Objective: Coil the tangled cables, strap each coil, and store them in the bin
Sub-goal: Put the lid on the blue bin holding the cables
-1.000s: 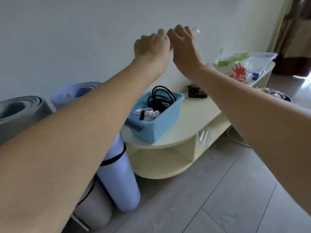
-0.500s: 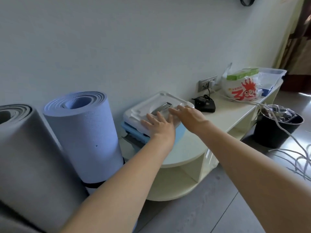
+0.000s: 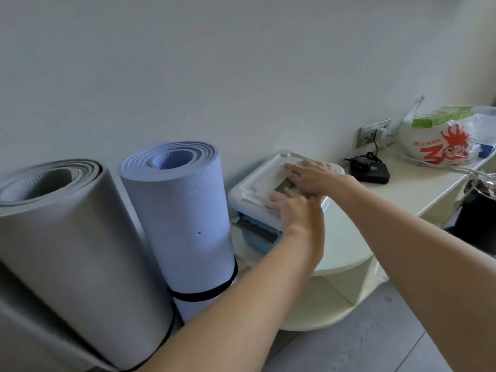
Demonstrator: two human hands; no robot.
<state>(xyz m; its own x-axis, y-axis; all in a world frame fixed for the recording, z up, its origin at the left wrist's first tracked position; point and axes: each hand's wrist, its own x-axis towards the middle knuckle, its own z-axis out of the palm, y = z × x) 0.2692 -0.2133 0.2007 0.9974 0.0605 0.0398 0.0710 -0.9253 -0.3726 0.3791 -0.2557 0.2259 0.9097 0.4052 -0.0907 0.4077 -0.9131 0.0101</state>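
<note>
A blue bin (image 3: 257,238) stands on the left end of a cream table (image 3: 346,237), covered by a white lid (image 3: 255,187) with a grey handle recess. My left hand (image 3: 294,210) lies flat on the lid's near edge, fingers straight. My right hand (image 3: 312,174) presses flat on the lid's middle, fingers spread toward the wall. The coiled cables inside the bin are hidden under the lid.
Two rolled mats, grey (image 3: 67,237) and blue (image 3: 185,210), stand left of the table. A black adapter (image 3: 371,170) plugged into a wall socket (image 3: 374,131), and a plastic bag (image 3: 442,140), lie at the right. A dark bucket (image 3: 475,210) stands beyond the table.
A second ago both hands were raised above the open bin with cables visible; then the lid came down onto the bin, and now both palms press flat further onto it.
</note>
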